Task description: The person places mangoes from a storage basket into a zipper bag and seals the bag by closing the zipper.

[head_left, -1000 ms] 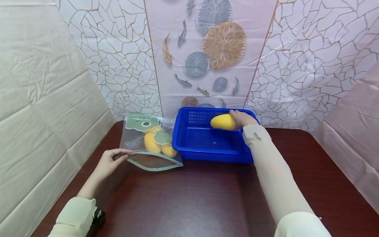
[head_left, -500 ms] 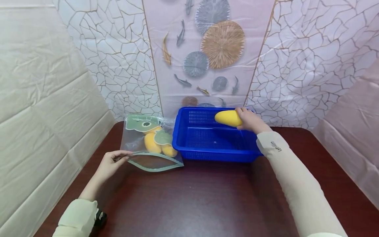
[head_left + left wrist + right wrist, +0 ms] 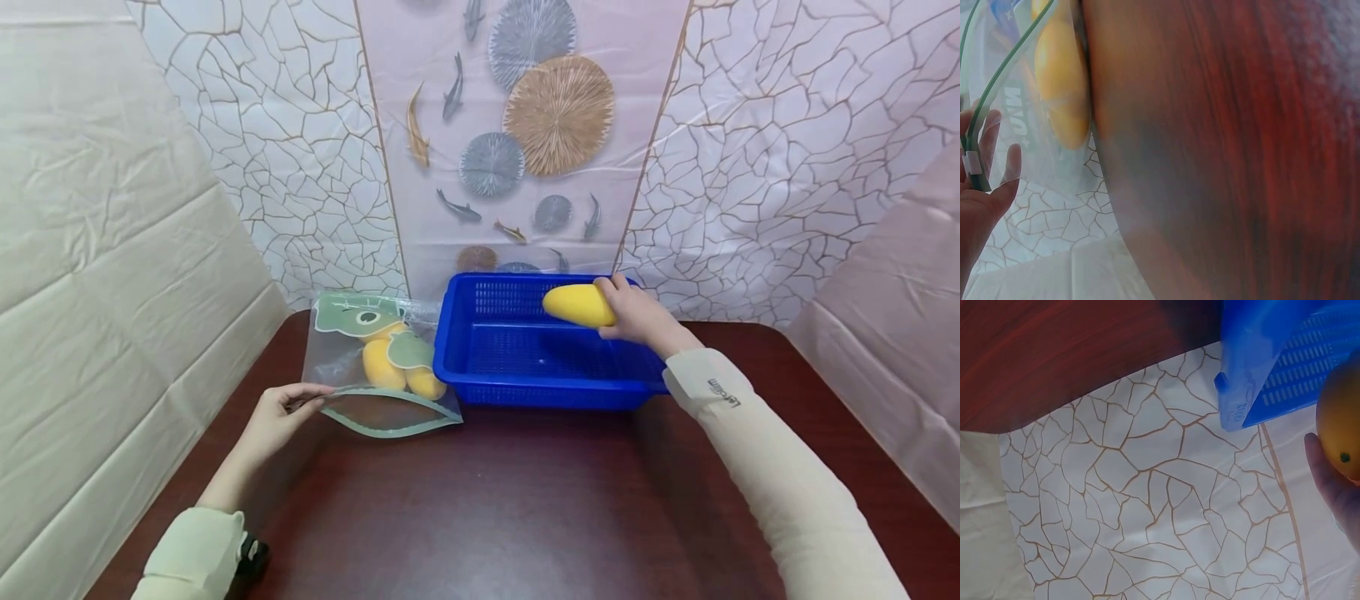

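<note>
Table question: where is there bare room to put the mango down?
The dark table is bare in front of the blue basket, between the two arms. The basket floor is free too, under the mango in the right hand. It is crowded at the bag, which the left hand pinches.

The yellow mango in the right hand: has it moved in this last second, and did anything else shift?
The right hand has lifted the mango slightly up from inside the blue basket toward its far right rim, its grip unchanged. The left hand still pinches the zip bag open; the two mangoes inside lie as before.
</note>
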`<action>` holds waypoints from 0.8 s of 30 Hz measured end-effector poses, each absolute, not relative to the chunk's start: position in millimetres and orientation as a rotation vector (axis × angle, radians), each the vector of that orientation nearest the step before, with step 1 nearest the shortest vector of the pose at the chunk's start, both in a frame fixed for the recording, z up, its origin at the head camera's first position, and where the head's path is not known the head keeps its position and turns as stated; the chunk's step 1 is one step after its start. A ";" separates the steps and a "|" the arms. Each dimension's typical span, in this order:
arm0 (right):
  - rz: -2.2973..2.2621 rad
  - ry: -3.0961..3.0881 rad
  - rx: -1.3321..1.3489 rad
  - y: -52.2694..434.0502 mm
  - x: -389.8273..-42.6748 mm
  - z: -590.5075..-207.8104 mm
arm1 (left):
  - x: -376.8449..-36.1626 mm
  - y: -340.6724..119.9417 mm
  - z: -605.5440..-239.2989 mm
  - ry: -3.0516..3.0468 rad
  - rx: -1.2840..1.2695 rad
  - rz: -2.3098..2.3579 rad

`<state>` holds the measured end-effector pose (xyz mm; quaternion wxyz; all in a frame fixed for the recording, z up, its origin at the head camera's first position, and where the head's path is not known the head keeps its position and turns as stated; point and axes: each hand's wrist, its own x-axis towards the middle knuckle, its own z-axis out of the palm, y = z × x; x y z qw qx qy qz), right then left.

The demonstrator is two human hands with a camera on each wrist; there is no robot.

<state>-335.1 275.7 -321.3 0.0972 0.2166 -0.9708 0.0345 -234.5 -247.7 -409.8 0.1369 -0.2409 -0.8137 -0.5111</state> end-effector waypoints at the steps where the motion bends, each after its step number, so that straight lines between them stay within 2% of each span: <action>1: 0.118 -2.872 0.639 275.4 -333.2 -320.8 | -234.3 -247.6 -409.7 -2.355 -0.696 -1.479; 24: 0.211 -2.551 0.752 249.7 -294.8 -321.0 | -236.1 -249.5 -410.9 -2.343 -0.685 -1.492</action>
